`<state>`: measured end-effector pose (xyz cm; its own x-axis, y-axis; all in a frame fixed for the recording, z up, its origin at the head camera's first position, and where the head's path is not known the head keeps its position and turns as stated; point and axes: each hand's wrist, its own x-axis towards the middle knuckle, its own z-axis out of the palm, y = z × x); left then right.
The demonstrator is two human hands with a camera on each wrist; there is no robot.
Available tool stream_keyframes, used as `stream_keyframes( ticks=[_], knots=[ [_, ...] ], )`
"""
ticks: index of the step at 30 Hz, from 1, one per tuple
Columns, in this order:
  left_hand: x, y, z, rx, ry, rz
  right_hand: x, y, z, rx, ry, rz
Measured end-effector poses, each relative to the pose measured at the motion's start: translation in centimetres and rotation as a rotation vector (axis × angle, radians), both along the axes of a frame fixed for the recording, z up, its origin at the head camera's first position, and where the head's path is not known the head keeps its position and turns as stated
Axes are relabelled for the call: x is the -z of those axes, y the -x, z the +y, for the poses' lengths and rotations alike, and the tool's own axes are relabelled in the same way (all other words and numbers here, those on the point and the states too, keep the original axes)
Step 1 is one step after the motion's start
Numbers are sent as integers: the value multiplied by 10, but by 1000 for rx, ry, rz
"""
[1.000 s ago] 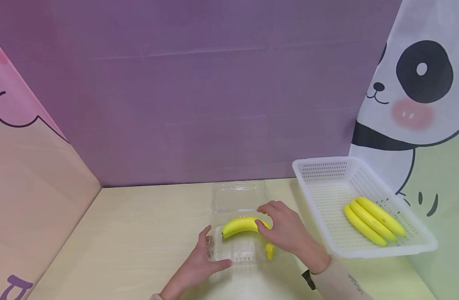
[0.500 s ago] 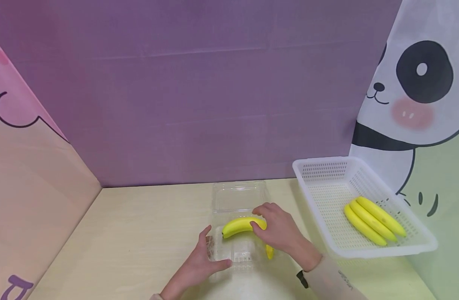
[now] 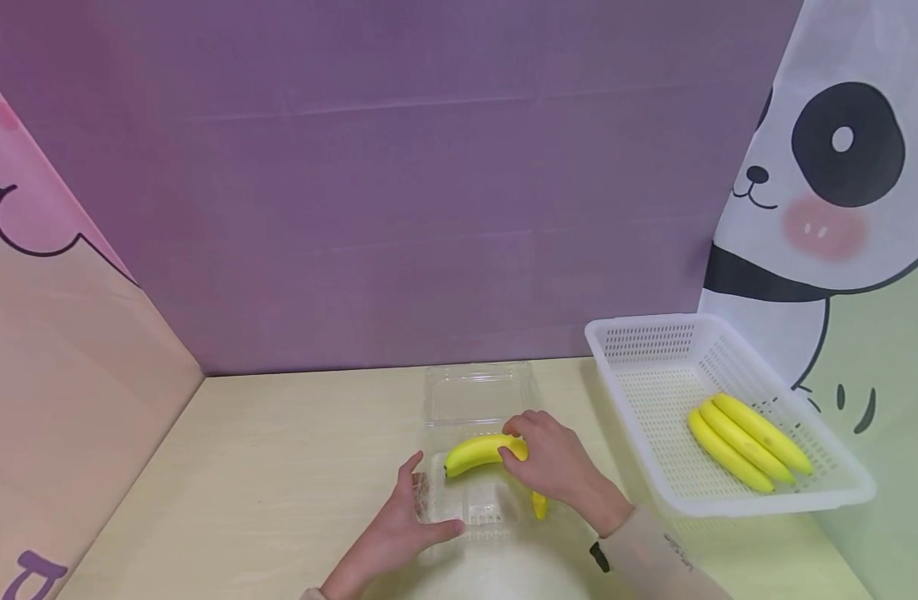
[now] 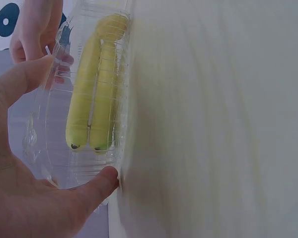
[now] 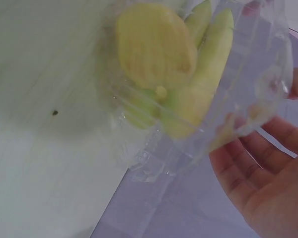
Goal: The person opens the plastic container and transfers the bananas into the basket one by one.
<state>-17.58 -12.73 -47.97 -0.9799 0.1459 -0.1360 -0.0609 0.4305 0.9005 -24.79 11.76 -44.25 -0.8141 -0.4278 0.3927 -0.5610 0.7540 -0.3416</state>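
Note:
A clear plastic clamshell box (image 3: 459, 500) lies opened on the table, its lid (image 3: 477, 396) folded back. My left hand (image 3: 398, 517) holds the box's left end, thumb on the near edge and fingers spread along the side. Inside lies a yellow banana (image 3: 474, 452). Two bananas (image 4: 103, 94) side by side show through the plastic in the left wrist view. My right hand (image 3: 556, 462) hovers over the banana's right end with thumb and fingers apart, hiding that end. A small yellow piece (image 3: 539, 504) shows below it. The right wrist view has a blurred yellow rounded end (image 5: 156, 47).
A white perforated basket (image 3: 646, 433) stands to the right with several bananas (image 3: 751, 442) in it. Behind the table rises a purple wall (image 3: 368, 208). A panda-printed panel (image 3: 826, 275) closes the right side, and a pink printed panel (image 3: 61, 333) the left.
My right hand has moved slightly left and down along the banana, covering more of its right end. The left hand, box and basket have not visibly moved.

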Motion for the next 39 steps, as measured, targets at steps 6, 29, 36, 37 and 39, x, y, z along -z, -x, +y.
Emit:
stream_keyframes(
  ticks=[6,29,36,37,39],
  knots=[
    [0,0,0,0,-9,-1,1,2,-3,-4,-18,-51],
    [1,-1,-2,6,-1,-16,10,19,-11,-5,-105,-99],
    [1,-1,-2,6,4,-1,11,18,-16,-9,-171,-130],
    [0,-1,-2,6,5,-2,11,18,-16,-14,-170,-134],
    [-1,-1,-2,4,11,-3,12,18,-17,-22,-168,-137]
  ],
)
